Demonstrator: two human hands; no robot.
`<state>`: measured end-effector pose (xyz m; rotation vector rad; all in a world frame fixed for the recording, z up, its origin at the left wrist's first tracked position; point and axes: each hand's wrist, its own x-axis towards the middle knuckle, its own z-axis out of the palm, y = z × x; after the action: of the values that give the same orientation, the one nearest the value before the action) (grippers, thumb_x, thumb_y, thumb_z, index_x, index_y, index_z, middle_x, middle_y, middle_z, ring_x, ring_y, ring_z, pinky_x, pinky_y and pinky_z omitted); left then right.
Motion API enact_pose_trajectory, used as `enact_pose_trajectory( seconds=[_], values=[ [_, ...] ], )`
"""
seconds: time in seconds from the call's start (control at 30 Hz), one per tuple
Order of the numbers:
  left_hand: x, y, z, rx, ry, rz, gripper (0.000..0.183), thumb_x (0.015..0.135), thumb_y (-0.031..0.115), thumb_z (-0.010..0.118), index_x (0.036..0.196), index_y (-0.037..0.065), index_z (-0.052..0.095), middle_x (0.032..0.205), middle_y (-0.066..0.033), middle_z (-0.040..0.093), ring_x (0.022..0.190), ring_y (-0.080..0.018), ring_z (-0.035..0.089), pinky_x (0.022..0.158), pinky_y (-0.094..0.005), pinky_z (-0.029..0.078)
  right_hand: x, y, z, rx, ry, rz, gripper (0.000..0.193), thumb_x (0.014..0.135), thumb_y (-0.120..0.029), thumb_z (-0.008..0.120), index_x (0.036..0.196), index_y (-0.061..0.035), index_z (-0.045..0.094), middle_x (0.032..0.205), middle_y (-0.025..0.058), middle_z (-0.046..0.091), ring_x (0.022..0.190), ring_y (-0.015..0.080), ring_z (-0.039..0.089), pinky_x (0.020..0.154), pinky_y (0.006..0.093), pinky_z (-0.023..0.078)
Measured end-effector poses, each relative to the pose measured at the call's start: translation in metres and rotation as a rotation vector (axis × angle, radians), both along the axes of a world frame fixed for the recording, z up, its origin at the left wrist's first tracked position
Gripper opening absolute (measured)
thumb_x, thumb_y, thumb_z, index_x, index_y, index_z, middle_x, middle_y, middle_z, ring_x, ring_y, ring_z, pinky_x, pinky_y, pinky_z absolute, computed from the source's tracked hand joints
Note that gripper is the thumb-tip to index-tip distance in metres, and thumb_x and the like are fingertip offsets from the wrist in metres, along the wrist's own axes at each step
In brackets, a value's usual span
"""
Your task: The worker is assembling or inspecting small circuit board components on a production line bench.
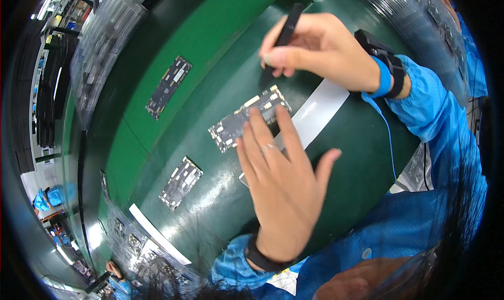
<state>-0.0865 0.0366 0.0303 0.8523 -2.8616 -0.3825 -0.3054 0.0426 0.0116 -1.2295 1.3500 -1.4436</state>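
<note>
A long circuit board (231, 125) lies on the green mat (210, 37) in the middle of the view. My left hand (283, 179) comes up from the lower edge, palm down, with its fingertips pressing on the board's near end; there is a ring on one finger. A white strip (317, 111) lies partly under that hand and the board. My right hand (315, 48), with a blue and black wrist strap (388, 71), grips a black pen-like tool (286, 32) whose tip points down just beyond the board's far end.
Two more circuit boards (169, 87) (181, 182) lie on the mat to the left. Clear plastic trays of boards stand at the upper left (105, 43), lower left (136, 247) and upper right (420, 22). Another person in blue (47, 197) is far left.
</note>
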Motion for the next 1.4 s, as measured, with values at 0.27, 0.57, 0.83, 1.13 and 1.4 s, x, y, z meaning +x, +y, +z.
enact_pose_trajectory(
  seconds=[0.27,0.57,0.83,1.13,1.4],
  values=[
    [0.007,0.047,0.003,0.06,-0.175,-0.181,0.086,0.09,0.059,0.072,0.154,0.006,0.048,0.155,-0.0219,0.045,0.136,-0.0354,0.053,0.117,-0.0525,0.043,0.023,0.02,-0.008,0.045,0.157,0.255,0.023,0.098,-0.019,0.078,0.105,0.002,0.074,0.079,0.0113,0.075,0.068,0.0143,0.071,0.064,0.0292,0.056],
    [0.006,0.047,0.001,0.074,-0.108,-0.165,0.085,0.083,0.05,0.08,0.149,0.003,0.055,0.151,-0.0266,0.047,0.133,-0.0424,0.053,0.109,-0.055,0.051,0.022,0.017,-0.018,0.005,0.237,0.31,0.024,0.099,-0.023,0.077,0.099,0.0008,0.073,0.074,0.014,0.073,0.062,0.0209,0.069,0.059,0.0316,0.052],
    [0.003,0.045,0.002,0.088,-0.114,-0.179,0.083,0.083,0.048,0.08,0.149,0.004,0.055,0.149,-0.0259,0.049,0.133,-0.0424,0.052,0.11,-0.0551,0.05,0.018,0.02,-0.015,0.017,0.29,0.347,0.024,0.099,-0.022,0.076,0.099,0.0017,0.073,0.071,0.0113,0.071,0.061,0.0173,0.067,0.058,0.0304,0.051],
    [0.001,0.036,0.001,-0.022,-0.119,-0.119,0.079,0.084,0.053,0.078,0.144,0.006,0.059,0.147,-0.024,0.051,0.128,-0.0389,0.054,0.108,-0.0571,0.045,-0.002,0.008,-0.018,0.109,-0.073,0.054,0.023,0.103,-0.02,0.072,0.111,0.0014,0.072,0.095,0.0048,0.073,0.082,0.01,0.071,0.07,0.024,0.057],
    [-0.009,0.022,-0.015,0.009,-0.005,-0.078,0.084,0.088,0.054,0.076,0.148,-0.001,0.052,0.152,-0.0286,0.044,0.135,-0.0451,0.05,0.11,-0.0606,0.044,-0.001,0.02,-0.019,0.142,-0.017,-0.033,0.024,0.103,-0.022,0.073,0.108,0.0011,0.072,0.092,0.004,0.073,0.082,0.0098,0.071,0.072,0.024,0.057]
  ],
)
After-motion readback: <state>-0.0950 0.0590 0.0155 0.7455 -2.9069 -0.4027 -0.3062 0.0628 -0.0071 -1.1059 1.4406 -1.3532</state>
